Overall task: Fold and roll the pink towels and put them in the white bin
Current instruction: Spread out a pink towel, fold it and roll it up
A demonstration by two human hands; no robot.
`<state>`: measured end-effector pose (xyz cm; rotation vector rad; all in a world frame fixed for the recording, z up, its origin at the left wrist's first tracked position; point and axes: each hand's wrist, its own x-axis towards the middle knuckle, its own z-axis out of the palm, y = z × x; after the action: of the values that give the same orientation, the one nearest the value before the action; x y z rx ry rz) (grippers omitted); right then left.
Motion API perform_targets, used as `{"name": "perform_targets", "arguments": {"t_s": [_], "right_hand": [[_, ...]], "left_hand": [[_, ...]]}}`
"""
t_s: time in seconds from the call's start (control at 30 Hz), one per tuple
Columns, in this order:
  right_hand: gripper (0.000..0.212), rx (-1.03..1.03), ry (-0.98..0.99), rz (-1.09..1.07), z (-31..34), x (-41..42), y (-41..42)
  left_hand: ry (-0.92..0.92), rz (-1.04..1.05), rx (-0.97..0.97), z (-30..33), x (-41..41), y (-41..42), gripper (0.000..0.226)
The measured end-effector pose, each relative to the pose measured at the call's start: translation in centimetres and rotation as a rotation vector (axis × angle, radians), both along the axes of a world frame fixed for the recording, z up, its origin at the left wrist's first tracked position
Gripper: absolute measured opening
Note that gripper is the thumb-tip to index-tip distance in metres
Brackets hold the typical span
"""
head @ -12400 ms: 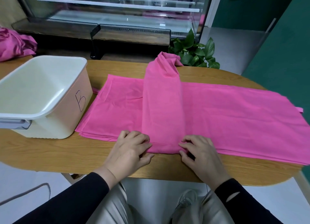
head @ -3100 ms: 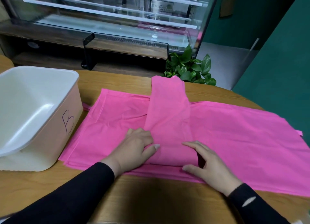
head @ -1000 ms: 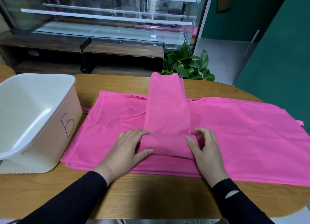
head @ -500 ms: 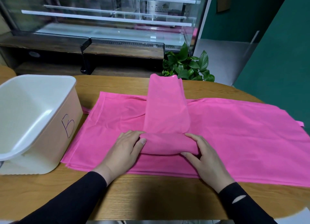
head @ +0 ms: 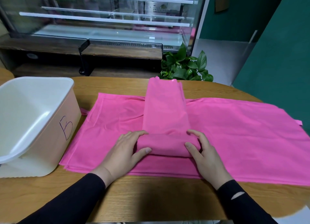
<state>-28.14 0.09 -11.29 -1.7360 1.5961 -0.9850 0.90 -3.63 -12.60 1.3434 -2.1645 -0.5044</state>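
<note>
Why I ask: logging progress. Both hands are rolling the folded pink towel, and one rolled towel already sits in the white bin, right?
Not quite: the head view shows the white bin holding no towel. Both the left hand and right hand do grip the towel roll.

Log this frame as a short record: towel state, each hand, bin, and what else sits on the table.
towel being rolled: folded pink strip, near end wound into a short roll, rest lying flat toward the far edge
left hand: curled round the roll's left end
right hand: curled round the roll's right end
white bin: on the table's left, marked B, no towel visible inside
under the roll: flat stack of pink towels
table: wooden
</note>
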Motion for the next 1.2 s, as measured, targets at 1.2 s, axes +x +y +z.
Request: {"name": "perform_targets", "arguments": {"t_s": [1.2], "right_hand": [[0.070, -0.174, 0.401, 0.049, -1.3, 0.5, -0.9]], "left_hand": [[0.053, 0.051, -0.006, 0.2, -1.6, -0.1, 0.073]]}}
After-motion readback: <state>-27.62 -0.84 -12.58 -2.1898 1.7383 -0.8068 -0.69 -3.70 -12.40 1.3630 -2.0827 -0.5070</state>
